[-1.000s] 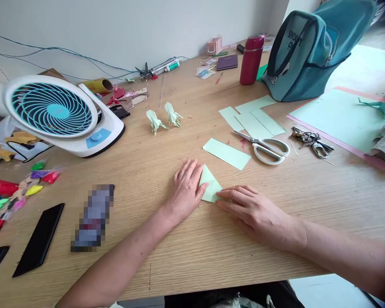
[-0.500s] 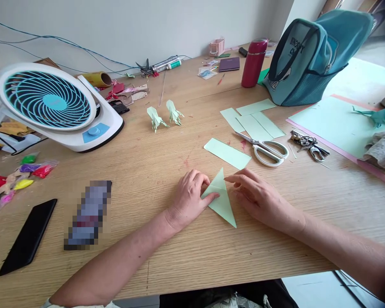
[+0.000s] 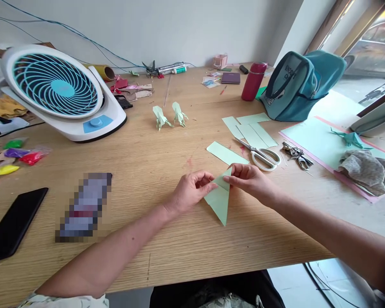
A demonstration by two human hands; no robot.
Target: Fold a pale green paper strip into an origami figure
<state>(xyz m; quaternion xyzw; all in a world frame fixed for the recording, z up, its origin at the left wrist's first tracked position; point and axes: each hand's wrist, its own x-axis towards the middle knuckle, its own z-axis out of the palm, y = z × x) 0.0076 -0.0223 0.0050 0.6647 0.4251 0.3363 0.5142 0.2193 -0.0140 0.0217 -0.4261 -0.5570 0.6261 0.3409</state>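
Observation:
A folded sheet of pale green paper (image 3: 220,203), triangular with a crease across it, is held between my hands near the table's front. My left hand (image 3: 194,190) pinches its left edge between thumb and fingers. On the upper right edge, close to the top corner, my right hand (image 3: 248,179) grips with thumb and bent fingers. Just beyond lies a pale green paper strip (image 3: 226,152), partly behind my right hand. White-handled scissors (image 3: 265,158) rest to its right, and more green paper pieces (image 3: 256,133) lie behind them.
Two folded green paper figures (image 3: 179,114) stand farther back. A white-and-blue fan (image 3: 109,113) is at left, with a black flat object (image 3: 17,222) and a blurred-out object (image 3: 83,207) nearer. Keys (image 3: 297,155), a red flask (image 3: 254,81) and a teal backpack (image 3: 295,92) are at right.
My right hand has closed from beside the paper onto its upper right edge. The left thumb has moved up, and the triangle has turned slightly. The camera view has shifted.

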